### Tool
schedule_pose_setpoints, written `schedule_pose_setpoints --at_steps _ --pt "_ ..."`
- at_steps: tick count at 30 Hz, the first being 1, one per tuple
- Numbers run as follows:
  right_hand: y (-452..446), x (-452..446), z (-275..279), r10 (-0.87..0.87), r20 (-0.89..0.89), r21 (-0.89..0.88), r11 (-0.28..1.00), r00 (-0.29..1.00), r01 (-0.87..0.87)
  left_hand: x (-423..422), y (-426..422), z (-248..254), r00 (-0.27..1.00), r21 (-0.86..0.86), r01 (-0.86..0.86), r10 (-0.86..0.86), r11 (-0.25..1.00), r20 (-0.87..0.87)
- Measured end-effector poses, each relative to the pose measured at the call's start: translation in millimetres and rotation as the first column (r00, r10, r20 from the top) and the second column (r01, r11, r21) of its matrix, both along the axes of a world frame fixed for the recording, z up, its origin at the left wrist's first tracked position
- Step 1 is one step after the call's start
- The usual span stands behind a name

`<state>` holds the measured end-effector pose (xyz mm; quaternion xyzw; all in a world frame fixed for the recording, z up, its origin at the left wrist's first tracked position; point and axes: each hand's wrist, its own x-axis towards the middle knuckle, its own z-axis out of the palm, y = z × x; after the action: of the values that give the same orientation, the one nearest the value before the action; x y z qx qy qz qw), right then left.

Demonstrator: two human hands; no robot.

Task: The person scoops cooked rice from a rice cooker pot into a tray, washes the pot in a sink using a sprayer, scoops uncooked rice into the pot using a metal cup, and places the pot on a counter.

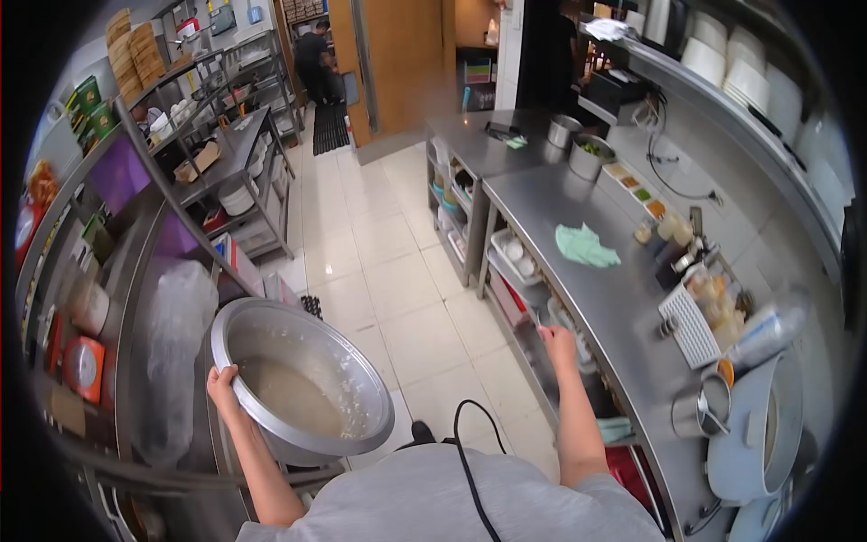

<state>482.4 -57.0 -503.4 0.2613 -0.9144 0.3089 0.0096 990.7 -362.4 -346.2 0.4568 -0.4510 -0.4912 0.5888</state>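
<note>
My left hand (222, 388) is closed on the rim of a large metal pot (257, 332), tilted so its inside faces me. Cloudy residue lies in the bottom, and white grains like rice stick to the inner wall. Out to the right, my right hand (558, 344) is closed beside the front edge of the steel counter (601, 312). A thin, pale tip shows above its fingers, too small to name. Below the counter near that hand is a shelf with a tray of white cups (515, 251).
A green cloth (587, 246), metal pots (591, 157), a white basket (689, 325) and a big grey tub (754, 434) stand on the right counter. Steel racks (230, 144) line the left. Tiled floor (388, 253) runs between. A person (314, 65) is by the far doorway.
</note>
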Motion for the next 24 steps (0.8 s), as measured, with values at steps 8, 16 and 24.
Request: schedule_pose_setpoints --at_steps 8,16,24 --pt "-79 -187 -1 -0.242 -0.292 0.187 0.935 0.925 0.303 -97 -181 15 1.000 -0.033 0.008 -0.008 0.999 -0.007" --pt "-85 -356 -79 -0.427 -0.587 0.450 0.533 0.688 0.716 -173 -356 17 0.992 -0.031 -0.028 0.031 0.999 0.120" --pt "-357 -445 30 -0.547 -0.221 0.465 0.668 0.807 0.580 -247 -465 38 0.979 0.126 -0.201 0.201 0.971 0.015"
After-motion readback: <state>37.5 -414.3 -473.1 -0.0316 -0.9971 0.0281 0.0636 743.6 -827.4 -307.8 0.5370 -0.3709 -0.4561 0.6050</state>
